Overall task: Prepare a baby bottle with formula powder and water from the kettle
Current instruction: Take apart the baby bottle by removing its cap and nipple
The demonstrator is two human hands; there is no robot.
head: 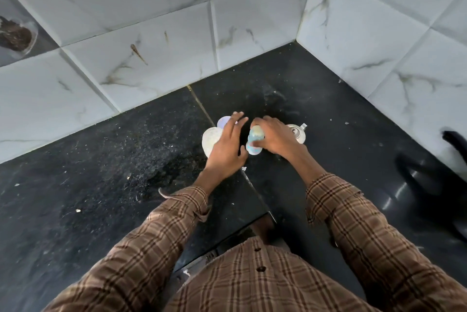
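While right hand [274, 138] grips baby bottle [255, 141], left hand [227, 146] open, contents unclear.

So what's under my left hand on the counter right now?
Under the left hand, open and spread, sit two pale round containers, one behind the other, partly showing past the fingers. The hand covers the rest, so their contents cannot be seen.

Counter [101, 172] in a corner, bounded by tiled walls [151, 33] at far and right. Near the centre stands the baby bottle [255, 138], with the right hand [276, 138] wrapped round it from the right. Left hand [227, 150] just left of the bottle, fingers spread above a round container [211, 141]; a smaller round lid [223, 121] lies just behind that container. Kettle [298, 133] right of the bottle, partly hidden behind the right hand. Far right edge: a blurred object [434, 180].
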